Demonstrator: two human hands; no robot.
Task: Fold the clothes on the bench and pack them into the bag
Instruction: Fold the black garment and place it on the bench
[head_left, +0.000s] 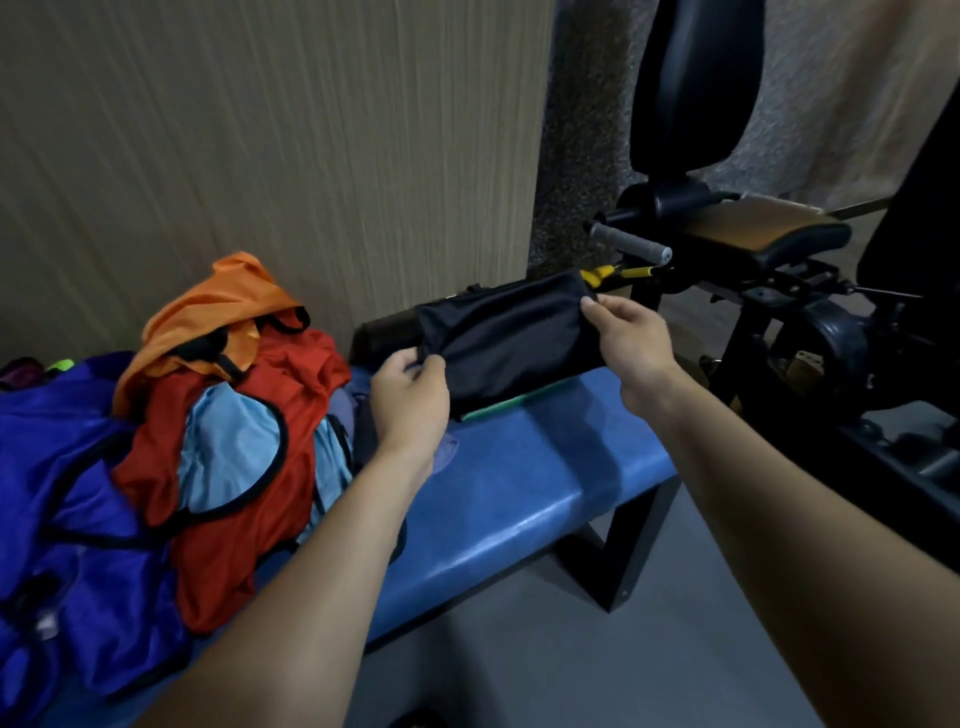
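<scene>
A folded black garment (511, 343) is stretched between my hands above the blue bench (524, 493). My left hand (410, 400) pinches its left end and my right hand (631, 338) grips its right end. Behind the garment a black bag (387, 327) lies along the wall, mostly hidden. To the left lies an unfolded pile: an orange top (218, 306), a red vest with black trim (228, 525), a light blue piece (228, 447) and a purple-blue garment (78, 499).
A green strip (498, 405) shows under the black garment. Black exercise equipment with a grey handle (631, 241) and a brown pad (769, 226) stands at the right. A beige wall panel (260, 130) runs behind the bench. Grey floor (597, 665) lies in front.
</scene>
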